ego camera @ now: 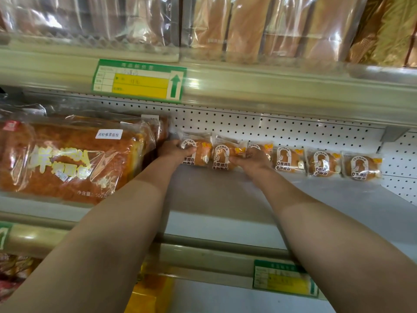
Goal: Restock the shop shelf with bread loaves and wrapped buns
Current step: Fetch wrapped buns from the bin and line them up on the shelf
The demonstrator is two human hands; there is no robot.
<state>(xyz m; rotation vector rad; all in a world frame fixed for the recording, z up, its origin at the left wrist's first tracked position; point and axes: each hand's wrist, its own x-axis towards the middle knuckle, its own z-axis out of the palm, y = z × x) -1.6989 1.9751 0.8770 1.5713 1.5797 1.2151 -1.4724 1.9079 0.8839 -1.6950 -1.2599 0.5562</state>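
Mid shelf (225, 199), both hands at back row of wrapped buns.
L to R: big loaf (67, 159) in glossy crinkled clear bag, orange-brown crust, lying at shelf's left. Left hand (174, 152), arm stretched in, fingers curled round first bun (198, 154). Second bun (223, 158) between hands, right thumb on it. Right hand (252, 160) covers third bun (261, 150), fingers curled on it. Three more round buns (325, 163) stand in line against white pegboard (293, 129).

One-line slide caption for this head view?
Left hand and right hand set wrapped buns in a row against the pegboard back, beside bagged loaves.
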